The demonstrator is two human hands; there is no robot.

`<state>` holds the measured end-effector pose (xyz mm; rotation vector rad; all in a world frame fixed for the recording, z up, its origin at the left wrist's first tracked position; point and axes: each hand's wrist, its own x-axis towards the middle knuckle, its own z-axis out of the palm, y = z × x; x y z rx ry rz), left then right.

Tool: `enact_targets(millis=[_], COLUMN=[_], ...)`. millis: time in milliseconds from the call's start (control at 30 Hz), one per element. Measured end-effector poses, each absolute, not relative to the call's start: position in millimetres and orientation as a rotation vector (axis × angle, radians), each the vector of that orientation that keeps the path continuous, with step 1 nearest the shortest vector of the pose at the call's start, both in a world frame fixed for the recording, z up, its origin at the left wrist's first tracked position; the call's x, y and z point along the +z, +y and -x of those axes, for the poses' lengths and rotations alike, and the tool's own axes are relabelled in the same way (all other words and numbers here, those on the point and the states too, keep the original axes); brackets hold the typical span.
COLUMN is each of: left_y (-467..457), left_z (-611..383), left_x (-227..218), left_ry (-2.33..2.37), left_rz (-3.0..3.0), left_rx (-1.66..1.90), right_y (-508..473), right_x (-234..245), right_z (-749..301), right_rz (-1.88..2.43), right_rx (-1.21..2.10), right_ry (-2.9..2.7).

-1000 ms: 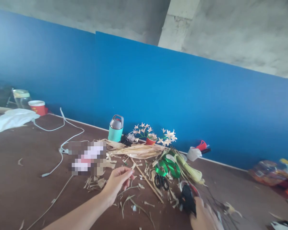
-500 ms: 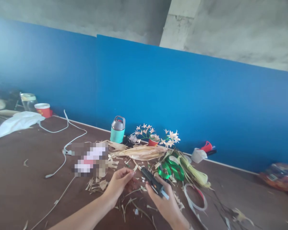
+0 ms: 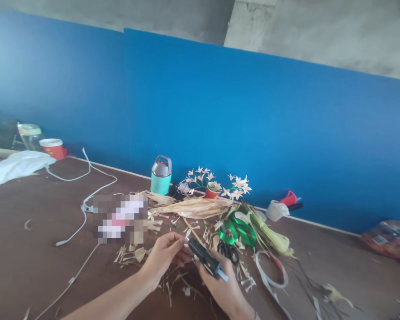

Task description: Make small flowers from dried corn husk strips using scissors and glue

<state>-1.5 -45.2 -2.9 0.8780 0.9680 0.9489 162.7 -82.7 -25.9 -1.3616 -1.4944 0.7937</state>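
Observation:
My right hand is wrapped round a black hot glue gun, with a pale glue stick poking out of its back end. The gun points up and left, its nozzle close to the fingertips of my left hand. Thumb and forefinger of my left hand are pinched on a small pale husk piece, mostly hidden by the fingers and the nozzle. Whether nozzle and piece touch I cannot tell. Black-handled scissors lie just beyond my right hand.
Dried husks and scraps cover the brown table. Behind stand a turquoise flask and pale flowers by a red cup. Green ribbon, a stalk bundle and a tape roll lie right; a white cable runs left.
The glue gun has moved left and slightly down, so its nozzle is now at my left fingertips. The scissors are more exposed. The whole view has shifted slightly.

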Motion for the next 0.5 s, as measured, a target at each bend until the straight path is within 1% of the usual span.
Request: enact_targets(millis=[500], left_y=[-45.5], left_z=[1.9], left_x=[-4.6], left_ry=[0.961], left_rz=[-0.910], left_rx=[0.942], right_y=[-83.0], right_x=[-19.4], right_z=[-161.8], right_rz=[1.372], right_rx=[0.932], right_ry=[-1.512])
